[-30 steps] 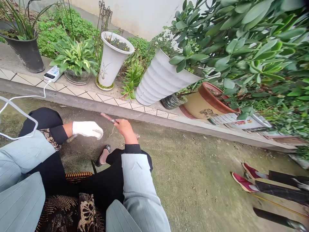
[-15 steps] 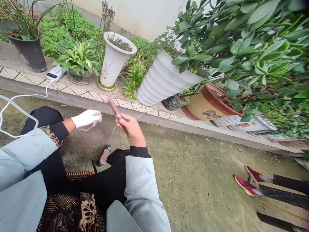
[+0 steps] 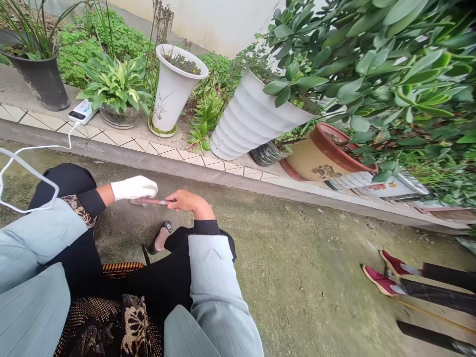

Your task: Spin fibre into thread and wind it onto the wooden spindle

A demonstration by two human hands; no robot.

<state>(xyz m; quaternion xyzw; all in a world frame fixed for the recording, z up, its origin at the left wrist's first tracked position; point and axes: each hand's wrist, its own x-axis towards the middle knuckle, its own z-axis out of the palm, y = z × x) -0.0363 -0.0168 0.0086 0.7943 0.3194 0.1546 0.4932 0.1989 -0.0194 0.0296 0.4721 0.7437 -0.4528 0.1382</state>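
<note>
My left hand (image 3: 134,188), in a white glove, is closed with its fingers curled downward; what lies in them, if anything, is hidden. My bare right hand (image 3: 189,202) grips the end of a slim reddish-brown hand tool (image 3: 150,202) with a silvery metal collar. Its far end is blurred, so I cannot tell the exact kind. The tool lies nearly level, pointing left, its far end just under the gloved fingers; whether they touch is unclear. Both hands are above the concrete ground, in front of my knees.
A tiled ledge (image 3: 145,145) holds several pots, among them a white vase-shaped pot (image 3: 168,99), a ribbed white planter (image 3: 253,119) and a brown pot (image 3: 316,156). A white device (image 3: 82,112) on it trails a white cable (image 3: 37,147). Another person's red shoes (image 3: 381,280) are at right.
My right hand has swung the tool down from a raised, tilted position to nearly level beneath the glove. My left hand has shifted only slightly.
</note>
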